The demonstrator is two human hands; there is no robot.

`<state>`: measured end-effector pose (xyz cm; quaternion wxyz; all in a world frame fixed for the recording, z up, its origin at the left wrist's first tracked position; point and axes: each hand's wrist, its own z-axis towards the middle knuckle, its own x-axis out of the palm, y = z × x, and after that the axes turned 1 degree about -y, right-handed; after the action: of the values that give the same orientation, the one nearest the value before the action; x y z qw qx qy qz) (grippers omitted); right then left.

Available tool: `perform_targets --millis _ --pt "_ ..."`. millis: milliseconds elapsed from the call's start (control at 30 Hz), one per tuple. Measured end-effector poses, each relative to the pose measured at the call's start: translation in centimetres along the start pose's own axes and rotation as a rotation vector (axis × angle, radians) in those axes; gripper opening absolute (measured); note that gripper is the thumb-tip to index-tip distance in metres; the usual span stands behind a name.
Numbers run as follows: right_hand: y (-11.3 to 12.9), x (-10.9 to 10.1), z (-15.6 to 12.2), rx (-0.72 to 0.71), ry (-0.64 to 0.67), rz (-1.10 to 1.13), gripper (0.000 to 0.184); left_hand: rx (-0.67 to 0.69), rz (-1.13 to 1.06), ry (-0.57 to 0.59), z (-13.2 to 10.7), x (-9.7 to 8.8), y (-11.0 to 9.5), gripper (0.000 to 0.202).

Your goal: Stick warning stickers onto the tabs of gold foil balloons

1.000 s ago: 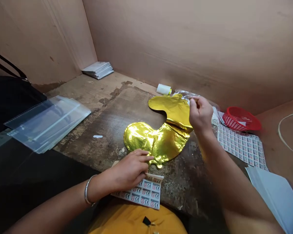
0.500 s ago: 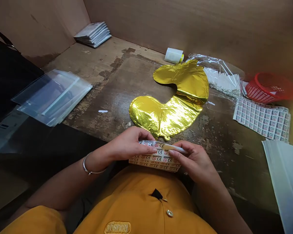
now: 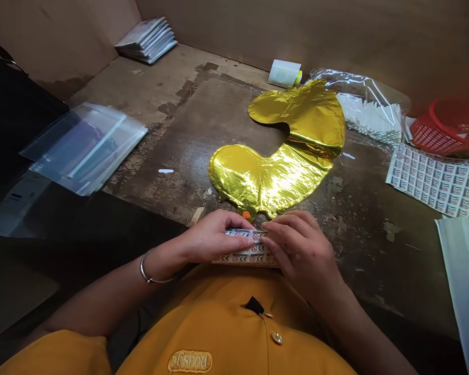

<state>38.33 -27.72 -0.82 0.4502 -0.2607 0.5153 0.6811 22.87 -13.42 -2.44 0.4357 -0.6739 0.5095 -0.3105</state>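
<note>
My left hand [image 3: 219, 237] grips a sheet of stickers [image 3: 242, 258] printed with CE marks and red crossed-out symbols, its thumb lying across the front. At the right part of that sheet, my right hand [image 3: 303, 250] is closed, thumb and fingertips pinching by the top edge. Whether a single sticker is between those fingertips is too small to tell. Just beyond both hands, a flat gold foil balloon [image 3: 293, 169], curved with a fold across it, lies on the table. A small orange spot [image 3: 246, 214] shows at its near edge.
Clear plastic sleeves [image 3: 97, 151] lie at the left, with stacked packets [image 3: 148, 39] behind. Along the right are a bag of white sticks [image 3: 375, 117], a red basket [image 3: 441, 133], another sticker sheet [image 3: 437, 182] and pale sheets [image 3: 461, 271]. A white-and-yellow roll [image 3: 284, 73] stands at the back.
My right hand has shifted from the sheet's curled right edge to pinch near its top, covering more of it. The view has tilted slightly. An orange spot now shows at the balloon's near edge.
</note>
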Motion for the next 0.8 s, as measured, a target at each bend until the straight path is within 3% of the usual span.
perform_targets --millis 200,333,633,800 --pt "0.1 0.8 -0.4 -0.002 -0.094 -0.056 0.014 0.016 -0.051 0.041 0.3 0.1 0.5 0.027" --pt "-0.2 1.1 -1.3 -0.120 -0.168 -0.169 0.025 0.004 -0.075 0.044 0.5 0.0 0.8 0.027" --pt "-0.6 1.4 -1.8 -0.248 -0.157 -0.242 0.025 -0.016 -0.130 0.058 0.5 0.1 0.7 0.027" --pt "-0.1 1.2 -1.4 -0.079 -0.177 -0.146 0.027 -0.061 -0.147 0.051 0.5 0.1 0.8 0.028"
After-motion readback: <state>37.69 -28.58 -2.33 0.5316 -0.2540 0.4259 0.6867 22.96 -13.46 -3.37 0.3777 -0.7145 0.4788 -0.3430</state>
